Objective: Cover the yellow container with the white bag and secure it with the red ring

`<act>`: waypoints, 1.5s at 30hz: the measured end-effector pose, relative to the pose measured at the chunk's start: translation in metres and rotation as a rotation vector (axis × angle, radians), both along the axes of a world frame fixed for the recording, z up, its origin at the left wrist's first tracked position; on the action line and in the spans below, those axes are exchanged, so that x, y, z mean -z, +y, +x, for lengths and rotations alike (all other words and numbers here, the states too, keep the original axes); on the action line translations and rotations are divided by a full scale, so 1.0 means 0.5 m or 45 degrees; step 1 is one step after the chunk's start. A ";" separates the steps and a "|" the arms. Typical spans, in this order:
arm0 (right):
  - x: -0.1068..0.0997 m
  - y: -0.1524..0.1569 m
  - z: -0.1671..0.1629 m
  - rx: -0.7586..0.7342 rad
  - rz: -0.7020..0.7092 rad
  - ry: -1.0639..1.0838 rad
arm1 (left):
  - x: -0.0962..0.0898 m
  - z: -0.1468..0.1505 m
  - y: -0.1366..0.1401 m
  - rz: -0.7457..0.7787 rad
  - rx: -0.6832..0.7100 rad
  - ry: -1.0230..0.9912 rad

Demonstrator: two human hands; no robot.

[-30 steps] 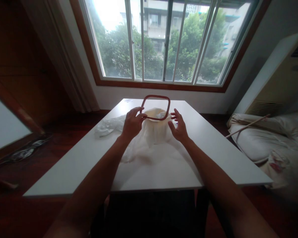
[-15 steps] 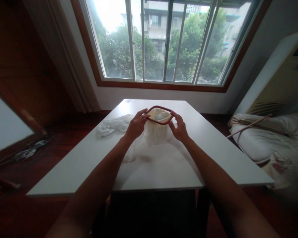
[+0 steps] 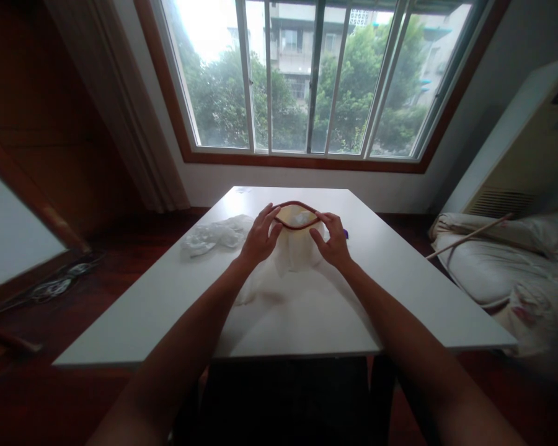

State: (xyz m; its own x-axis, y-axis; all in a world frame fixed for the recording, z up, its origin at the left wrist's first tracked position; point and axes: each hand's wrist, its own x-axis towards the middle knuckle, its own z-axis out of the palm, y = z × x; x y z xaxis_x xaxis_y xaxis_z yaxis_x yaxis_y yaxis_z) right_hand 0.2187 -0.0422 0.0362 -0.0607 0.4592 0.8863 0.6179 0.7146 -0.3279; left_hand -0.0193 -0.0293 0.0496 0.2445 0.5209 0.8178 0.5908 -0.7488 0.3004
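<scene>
A small cream bin [image 3: 294, 248] with a brown rim stands on the white table between my hands, its mouth facing up. Something whitish shows inside, too blurred to name. My left hand [image 3: 259, 238] has its fingers on the rim's left corner, the thumb lower beside the wall. At the right corner, the fingers of my right hand [image 3: 333, 241] rest on the rim, and that thumb points down along the bin's side. Crumpled clear plastic [image 3: 218, 235] lies to the left of my left hand. A small purple thing [image 3: 346, 234] peeks out behind my right hand, mostly hidden.
The white table [image 3: 167, 316] stretches from my body toward the window [image 3: 302, 80]. Bulky covered bundles [image 3: 483, 254] with a thin stick [image 3: 469, 235] across them lie off the table's right side. Cables [image 3: 56, 286] are on the floor at left.
The rim has tilted and its opening looks narrower. My thumbs have come off the rim and dropped lower, while my fingers stay on it. The purple thing has come into view.
</scene>
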 end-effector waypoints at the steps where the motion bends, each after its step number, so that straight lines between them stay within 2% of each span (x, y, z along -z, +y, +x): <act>1: 0.001 0.000 0.000 -0.015 -0.008 -0.015 | 0.004 0.001 0.002 -0.020 0.007 -0.009; 11: 0.007 0.004 0.001 -0.145 -0.071 0.032 | 0.019 0.015 0.034 -0.270 0.115 -0.380; 24: -0.009 -0.013 0.003 -0.217 -0.072 0.219 | 0.014 0.000 0.027 -0.162 0.087 -0.335; 31: -0.015 -0.022 0.003 -0.048 -0.015 0.197 | 0.012 0.001 0.020 -0.149 0.083 -0.240; 38: -0.029 -0.036 -0.003 -0.097 0.068 0.217 | 0.007 0.008 0.004 -0.126 0.142 -0.146; 45: -0.042 -0.038 0.008 -0.113 0.111 0.110 | 0.009 0.011 0.003 -0.202 0.174 -0.153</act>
State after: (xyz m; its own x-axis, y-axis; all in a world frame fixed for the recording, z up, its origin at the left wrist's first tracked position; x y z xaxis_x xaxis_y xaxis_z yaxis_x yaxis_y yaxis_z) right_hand 0.2225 -0.0611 0.0570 -0.0195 0.3764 0.9262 0.5230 0.7934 -0.3115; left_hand -0.0139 -0.0276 0.0451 0.2276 0.6139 0.7559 0.4403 -0.7572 0.4824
